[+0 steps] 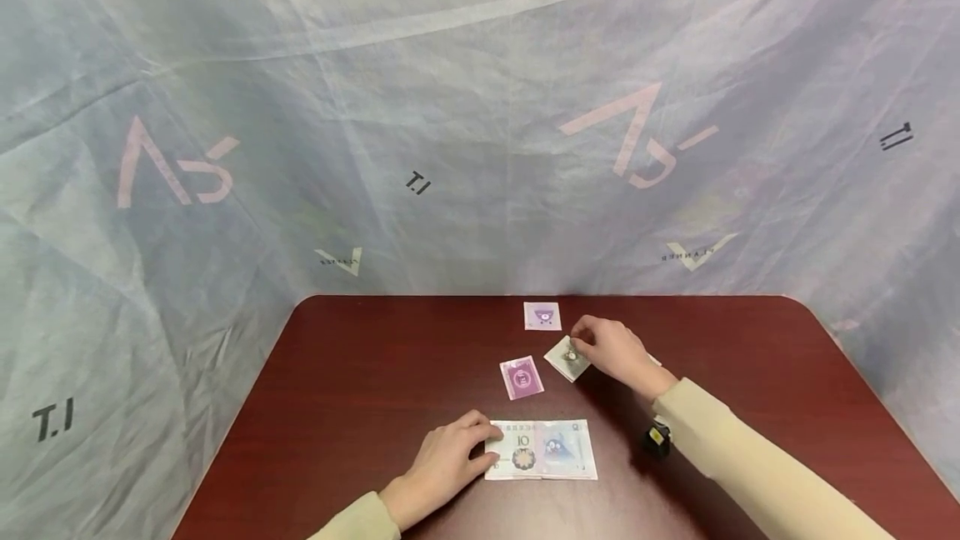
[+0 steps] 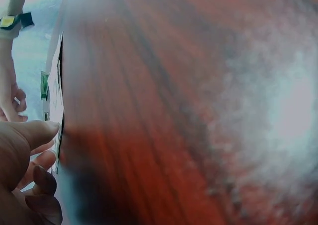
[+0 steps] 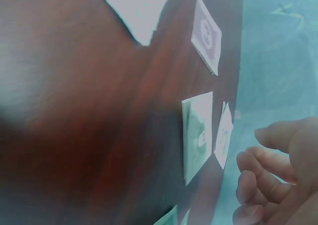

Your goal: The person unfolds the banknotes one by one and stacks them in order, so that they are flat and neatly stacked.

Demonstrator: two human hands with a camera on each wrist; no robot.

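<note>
Several printed paper notes with a "10" on top lie flat as a stack (image 1: 558,461) near the front of the table. My left hand (image 1: 444,457) rests at its left end, thumb and fingertips touching the paper; the left wrist view shows the stack edge-on at the thumb. Farther back, my right hand (image 1: 611,348) hovers by a folded greenish note (image 1: 564,361), overlapping its right corner in the head view. Its thumb and fingers (image 3: 266,178) are apart with nothing between them. Left of the greenish note lies a folded purple note (image 1: 521,378); a pale violet one (image 1: 542,317) lies behind.
The dark red table (image 1: 360,382) has rounded far corners and meets a grey printed cloth (image 1: 480,215) hanging behind. A small black device with a yellow patch (image 1: 657,440) sits at my right wrist. Another note's pale edge (image 1: 655,359) peeks out beyond the right hand.
</note>
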